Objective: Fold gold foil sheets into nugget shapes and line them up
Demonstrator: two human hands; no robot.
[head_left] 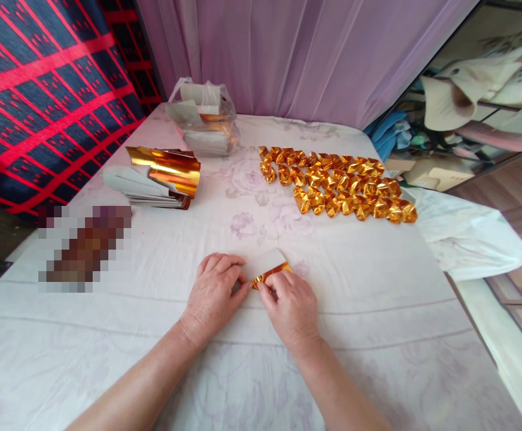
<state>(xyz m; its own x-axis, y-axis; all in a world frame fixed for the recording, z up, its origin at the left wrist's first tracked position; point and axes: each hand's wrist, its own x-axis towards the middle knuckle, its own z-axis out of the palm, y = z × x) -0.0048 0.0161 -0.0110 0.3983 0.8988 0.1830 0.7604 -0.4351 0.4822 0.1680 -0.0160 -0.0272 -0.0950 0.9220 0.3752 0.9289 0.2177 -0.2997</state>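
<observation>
Both hands press one small gold-and-white foil paper sheet (270,268) onto the white floral tablecloth (378,311). Left hand (214,290) and right hand (290,305) pinch its near edge between fingertips, the sheet reaching away beyond them.

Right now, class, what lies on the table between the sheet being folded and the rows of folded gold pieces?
In the head view, only bare flower-printed cloth lies between the gold sheet, held by both hands, and the folded gold pieces.
</observation>
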